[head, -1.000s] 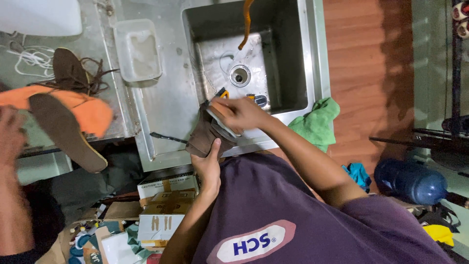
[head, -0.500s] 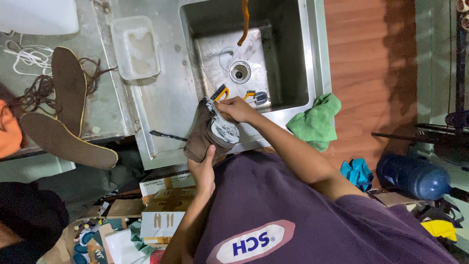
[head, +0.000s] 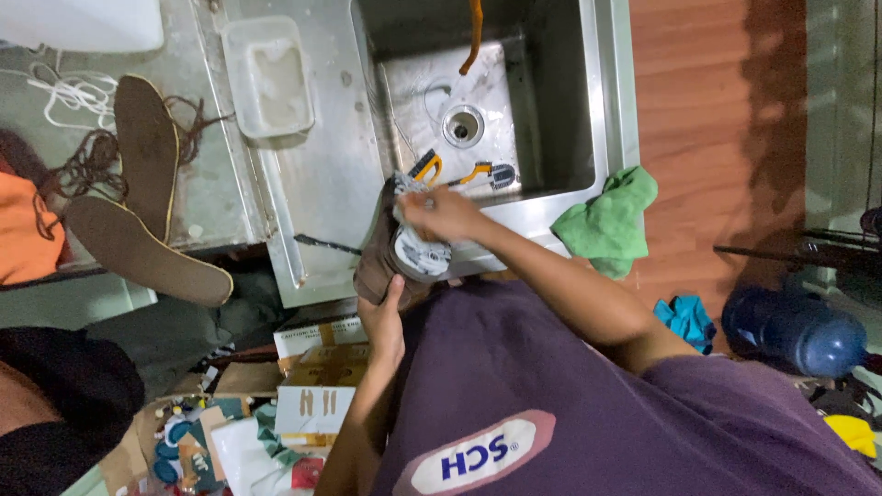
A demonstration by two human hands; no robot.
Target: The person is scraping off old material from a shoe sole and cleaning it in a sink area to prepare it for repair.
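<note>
From the head camera, looking straight down: my left hand [head: 384,317] cups the heel end of a brown shoe [head: 378,253], thumb up along its side, holding it at the front edge of the steel sink [head: 551,110]. My right hand [head: 439,209] is closed around a grey-white cloth [head: 421,250], pressing it against the shoe's upper (the cloth bunches out below my fingers). In the basin, just past the shoe, lie orange-handled brushes [head: 469,172] near the drain [head: 463,126]. A green rag [head: 608,220] hangs over the sink's right corner. On the steel counter [head: 322,184] to the left stand a clear plastic tub [head: 273,78], two brown insoles [head: 147,211] and tangled brown laces [head: 92,161]. Cardboard boxes [head: 317,367] sit on the floor below.
</note>
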